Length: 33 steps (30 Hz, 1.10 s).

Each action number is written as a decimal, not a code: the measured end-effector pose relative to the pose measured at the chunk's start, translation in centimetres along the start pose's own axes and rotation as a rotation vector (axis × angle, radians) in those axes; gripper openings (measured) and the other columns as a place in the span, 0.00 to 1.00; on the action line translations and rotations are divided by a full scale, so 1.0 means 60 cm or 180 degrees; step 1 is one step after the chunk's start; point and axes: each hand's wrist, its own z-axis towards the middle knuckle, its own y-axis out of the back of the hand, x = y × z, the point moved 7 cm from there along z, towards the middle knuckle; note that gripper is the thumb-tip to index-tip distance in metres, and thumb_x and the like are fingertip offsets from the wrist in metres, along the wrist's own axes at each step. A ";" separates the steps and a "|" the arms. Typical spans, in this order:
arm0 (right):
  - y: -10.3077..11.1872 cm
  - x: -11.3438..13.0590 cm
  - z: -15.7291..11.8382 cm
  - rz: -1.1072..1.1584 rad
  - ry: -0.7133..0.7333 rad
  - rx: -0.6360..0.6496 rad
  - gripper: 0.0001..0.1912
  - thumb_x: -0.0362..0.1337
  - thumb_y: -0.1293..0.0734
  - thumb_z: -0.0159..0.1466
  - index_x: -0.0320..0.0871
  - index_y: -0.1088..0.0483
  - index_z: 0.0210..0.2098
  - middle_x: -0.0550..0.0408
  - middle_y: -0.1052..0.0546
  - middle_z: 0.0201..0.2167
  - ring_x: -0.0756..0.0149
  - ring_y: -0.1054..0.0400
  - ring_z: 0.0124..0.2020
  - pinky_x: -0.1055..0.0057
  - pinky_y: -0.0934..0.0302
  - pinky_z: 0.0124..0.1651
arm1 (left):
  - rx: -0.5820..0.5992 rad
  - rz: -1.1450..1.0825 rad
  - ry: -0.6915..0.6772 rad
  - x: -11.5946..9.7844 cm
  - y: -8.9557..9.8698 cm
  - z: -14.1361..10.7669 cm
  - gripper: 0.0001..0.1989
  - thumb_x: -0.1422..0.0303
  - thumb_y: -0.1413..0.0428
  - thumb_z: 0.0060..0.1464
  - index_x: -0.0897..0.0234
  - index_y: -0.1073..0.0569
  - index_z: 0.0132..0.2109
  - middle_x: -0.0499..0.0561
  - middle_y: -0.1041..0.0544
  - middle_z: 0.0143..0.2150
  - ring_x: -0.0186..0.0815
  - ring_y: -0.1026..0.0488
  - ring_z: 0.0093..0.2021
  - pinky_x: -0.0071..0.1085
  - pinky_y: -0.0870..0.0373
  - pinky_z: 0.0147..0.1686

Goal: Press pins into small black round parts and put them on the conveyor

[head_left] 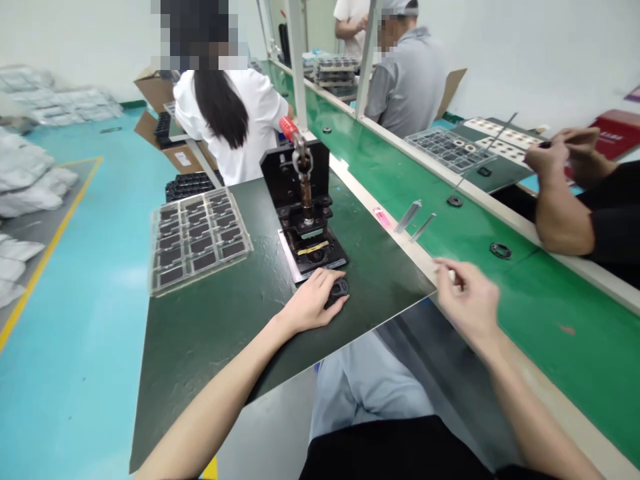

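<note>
My left hand [316,301] rests on the dark green work board, thumb and fingers curved around a small black round plastic part [341,288] with an opening in it. Just beyond that hand stands a black toggle-clamp fixture [320,257] with a red-tipped handle [289,128] and a yellow strip across its base. My right hand [467,297] is raised over the pale rail at the board's right corner. Its fingers are pinched together, and whatever may be between them is too small or blurred to make out.
A clear tray of dark parts [200,241] lies left of the fixture. Two metal prongs [409,217] stand on the rail. Beyond runs a green conveyor [540,313] with several black rings [501,251]. A co-worker's hands [563,150] are across it; other people sit farther off.
</note>
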 end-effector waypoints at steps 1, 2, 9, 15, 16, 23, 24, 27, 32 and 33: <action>0.029 -0.033 0.016 -0.0540 0.0047 -0.0111 0.18 0.43 0.38 0.70 0.39 0.20 0.44 0.40 0.19 0.38 0.53 0.26 0.37 0.58 0.33 0.42 | -0.0010 0.0025 -0.0021 0.000 0.001 0.000 0.19 0.64 0.45 0.68 0.65 0.35 0.61 0.61 0.23 0.55 0.47 0.25 0.55 0.47 0.24 0.56; 0.053 -0.072 0.032 -0.1050 -0.0046 -0.0131 0.19 0.44 0.38 0.69 0.38 0.20 0.45 0.37 0.19 0.40 0.48 0.26 0.41 0.55 0.33 0.44 | -0.0025 0.0052 -0.0042 0.001 0.002 0.000 0.18 0.64 0.45 0.68 0.65 0.35 0.61 0.61 0.23 0.54 0.47 0.25 0.55 0.47 0.24 0.56; 0.107 -0.266 0.060 -0.2093 -0.1416 0.0600 0.27 0.51 0.34 0.67 0.41 0.22 0.56 0.37 0.20 0.54 0.40 0.24 0.49 0.57 0.33 0.38 | -0.0081 0.0184 -0.0115 0.006 0.004 0.000 0.17 0.65 0.45 0.68 0.63 0.34 0.60 0.59 0.22 0.53 0.46 0.24 0.54 0.45 0.23 0.55; 0.072 -0.257 0.062 -0.1903 -0.1226 0.0394 0.30 0.53 0.36 0.68 0.43 0.27 0.63 0.40 0.21 0.58 0.41 0.24 0.52 0.57 0.30 0.43 | -0.0073 0.0345 -0.0103 0.009 0.011 -0.004 0.17 0.65 0.46 0.68 0.62 0.35 0.61 0.59 0.23 0.53 0.45 0.23 0.54 0.45 0.22 0.54; 0.065 -0.258 0.069 -0.1862 -0.1141 0.0447 0.28 0.51 0.36 0.68 0.44 0.26 0.62 0.41 0.20 0.57 0.42 0.23 0.52 0.58 0.30 0.43 | -0.0067 0.0370 -0.0106 0.010 0.012 -0.005 0.17 0.65 0.46 0.68 0.63 0.34 0.61 0.59 0.22 0.53 0.45 0.23 0.54 0.45 0.22 0.54; 0.038 -0.276 0.105 -0.1577 -0.0937 0.0383 0.20 0.47 0.34 0.66 0.46 0.19 0.50 0.46 0.15 0.45 0.47 0.21 0.46 0.60 0.31 0.42 | -0.0038 0.0470 -0.0077 0.015 0.020 -0.003 0.16 0.65 0.46 0.68 0.62 0.33 0.59 0.58 0.22 0.51 0.45 0.21 0.52 0.43 0.21 0.53; 0.034 -0.276 0.108 -0.1490 -0.0956 0.0355 0.20 0.49 0.33 0.65 0.46 0.19 0.50 0.47 0.15 0.46 0.48 0.21 0.46 0.60 0.31 0.42 | -0.0052 0.0482 -0.0093 0.015 0.022 -0.003 0.16 0.65 0.46 0.68 0.62 0.32 0.59 0.58 0.21 0.51 0.45 0.21 0.51 0.43 0.21 0.52; 0.027 -0.273 0.138 -0.1284 -0.0933 0.0191 0.20 0.51 0.32 0.66 0.46 0.20 0.49 0.47 0.16 0.46 0.48 0.22 0.47 0.61 0.32 0.44 | -0.0095 0.0520 -0.0130 0.016 0.026 -0.003 0.15 0.64 0.45 0.68 0.62 0.32 0.59 0.58 0.21 0.50 0.44 0.21 0.50 0.42 0.20 0.51; 0.019 -0.270 0.264 -0.1267 -0.0795 -0.0097 0.20 0.49 0.34 0.69 0.42 0.24 0.53 0.41 0.19 0.52 0.47 0.25 0.52 0.61 0.34 0.49 | -0.0102 0.0520 -0.0114 0.020 0.031 -0.005 0.15 0.65 0.45 0.67 0.61 0.31 0.58 0.57 0.20 0.50 0.43 0.20 0.50 0.40 0.20 0.51; 0.012 -0.274 0.292 -0.1346 -0.0902 -0.0019 0.20 0.48 0.34 0.70 0.41 0.24 0.54 0.40 0.19 0.53 0.46 0.25 0.53 0.60 0.35 0.50 | -0.0101 0.0516 -0.0106 0.020 0.032 -0.005 0.15 0.65 0.45 0.67 0.61 0.30 0.58 0.57 0.20 0.50 0.43 0.20 0.50 0.40 0.20 0.51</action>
